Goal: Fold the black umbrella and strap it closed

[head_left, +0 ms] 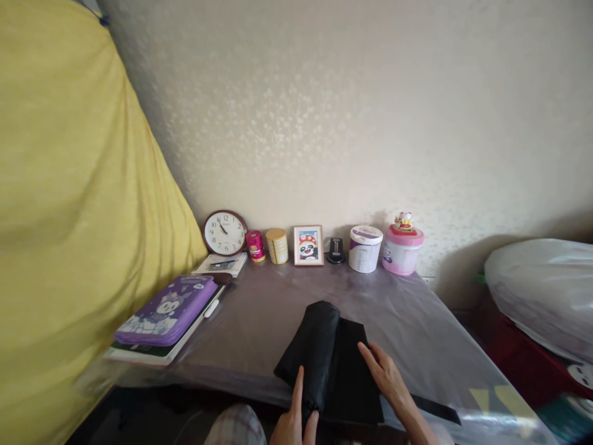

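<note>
A black folded piece (319, 352), leather-like or cloth, lies at the table's near edge. Its middle is a thick roll, with a flat flap on either side. My left hand (291, 420) has the near end of the roll between its index finger and thumb; its other fingers are mostly hidden. Against the right flap rests my right hand (386, 374), fingers stretched out and touching the flap's edge, with its thumb out of sight. A flat black strap (435, 409) shows beyond my right wrist; whether it joins the black piece I cannot tell.
On the left a purple case (169, 309) lies on books. A clock (225, 232), cans (277, 246), a framed panda picture (308, 246), a small black device (335, 250) and tubs (365, 248) line the wall. A yellow curtain (83, 185) hangs left; a plastic-covered bundle (546, 290) sits right.
</note>
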The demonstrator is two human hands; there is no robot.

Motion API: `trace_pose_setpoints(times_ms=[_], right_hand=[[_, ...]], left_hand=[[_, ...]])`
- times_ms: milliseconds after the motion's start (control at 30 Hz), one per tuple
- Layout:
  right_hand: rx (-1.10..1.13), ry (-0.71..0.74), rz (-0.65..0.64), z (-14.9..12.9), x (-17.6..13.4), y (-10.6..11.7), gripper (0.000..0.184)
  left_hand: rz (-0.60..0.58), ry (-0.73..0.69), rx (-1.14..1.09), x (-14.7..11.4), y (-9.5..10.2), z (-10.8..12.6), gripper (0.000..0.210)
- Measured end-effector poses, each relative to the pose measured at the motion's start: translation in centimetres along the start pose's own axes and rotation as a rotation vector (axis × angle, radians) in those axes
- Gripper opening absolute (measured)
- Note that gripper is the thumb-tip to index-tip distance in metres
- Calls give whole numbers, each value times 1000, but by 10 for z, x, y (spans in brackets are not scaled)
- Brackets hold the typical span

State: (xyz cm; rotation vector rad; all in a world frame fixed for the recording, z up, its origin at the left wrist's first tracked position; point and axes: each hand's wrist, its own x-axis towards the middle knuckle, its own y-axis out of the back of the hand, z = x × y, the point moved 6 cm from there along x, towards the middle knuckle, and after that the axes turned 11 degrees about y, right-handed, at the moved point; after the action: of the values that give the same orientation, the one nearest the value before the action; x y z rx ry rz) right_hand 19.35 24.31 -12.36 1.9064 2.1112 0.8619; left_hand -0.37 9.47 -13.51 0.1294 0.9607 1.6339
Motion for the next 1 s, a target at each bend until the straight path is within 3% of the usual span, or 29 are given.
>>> trace_pose_setpoints(times_ms=[333,500,767,1000], right_hand=[[76,-21,36,9,5,-6,43],[172,-15,-2,-9,8,-7,43],[511,-41,-56,-51,16,-15,42],[644,23,-68,-84,34,-38,44]], left_hand=[[1,-28,-1,2,-3,-2,62],[-13,-12,-83,0,2,-1,66],[87,-141,-306,-2,18,1,60],[60,-71,-316,5,12,-8,60]])
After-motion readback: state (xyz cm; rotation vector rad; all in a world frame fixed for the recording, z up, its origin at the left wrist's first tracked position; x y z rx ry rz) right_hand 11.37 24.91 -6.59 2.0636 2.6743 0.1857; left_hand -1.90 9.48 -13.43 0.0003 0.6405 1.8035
